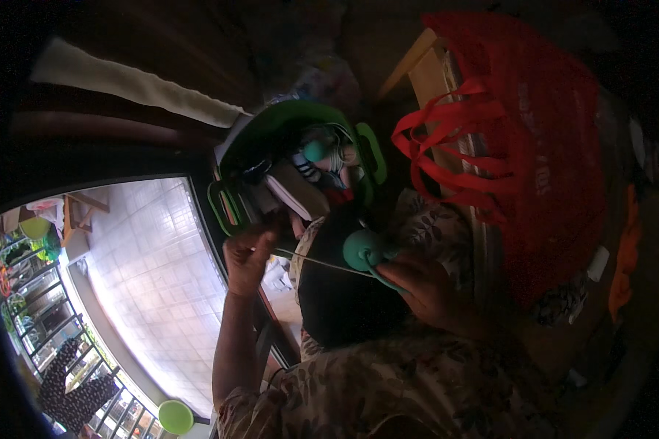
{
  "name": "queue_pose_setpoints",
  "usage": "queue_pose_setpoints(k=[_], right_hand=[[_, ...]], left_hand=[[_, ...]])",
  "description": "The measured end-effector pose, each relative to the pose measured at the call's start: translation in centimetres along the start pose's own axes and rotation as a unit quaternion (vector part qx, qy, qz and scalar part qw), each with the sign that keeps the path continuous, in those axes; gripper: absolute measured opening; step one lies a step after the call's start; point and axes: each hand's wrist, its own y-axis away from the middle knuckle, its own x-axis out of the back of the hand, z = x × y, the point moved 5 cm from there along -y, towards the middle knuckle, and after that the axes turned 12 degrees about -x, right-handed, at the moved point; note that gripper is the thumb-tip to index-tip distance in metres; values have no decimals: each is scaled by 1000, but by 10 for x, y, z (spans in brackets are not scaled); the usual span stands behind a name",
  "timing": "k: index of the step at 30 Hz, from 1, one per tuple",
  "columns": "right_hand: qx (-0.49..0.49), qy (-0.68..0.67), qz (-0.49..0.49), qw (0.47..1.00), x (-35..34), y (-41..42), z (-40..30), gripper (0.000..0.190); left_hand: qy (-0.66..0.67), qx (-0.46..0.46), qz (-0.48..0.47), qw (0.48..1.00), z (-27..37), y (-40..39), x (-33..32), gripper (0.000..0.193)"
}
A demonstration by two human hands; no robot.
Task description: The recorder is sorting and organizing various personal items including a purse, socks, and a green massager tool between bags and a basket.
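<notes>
My left hand (250, 258) pinches one part of a thin pale cord (318, 260), which runs taut across my lap. The cord leads to a round teal object (361, 250) with a short teal loop or tube. My right hand (417, 282) holds this teal object by its lower side, above a black cloth (335, 296) on my lap. Beyond my lap stands a green basket (302, 108). Inside it lie another round teal piece (314, 150), a coil of pale cord (336, 159), and a light-coloured, book-like thing (294, 192).
A large red fabric bag (554, 148) with looped handles lies at the right against a wooden piece of furniture (431, 77). At the left, a doorway shows a tiled floor (154, 274), a barred railing (82, 351) and a green basin (176, 417).
</notes>
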Motion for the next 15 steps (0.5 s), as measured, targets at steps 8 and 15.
queue_pose_setpoints(k=[8, 15], right_hand=[[-50, -88, -2, 995, 4, 24, 11, 36], [-129, -234, -31, 963, 14, 46, 8, 34]], left_hand=[[112, -28, 268, 957, -37, -33, 108, 45], [398, -99, 153, 899, -52, -25, 117, 23]])
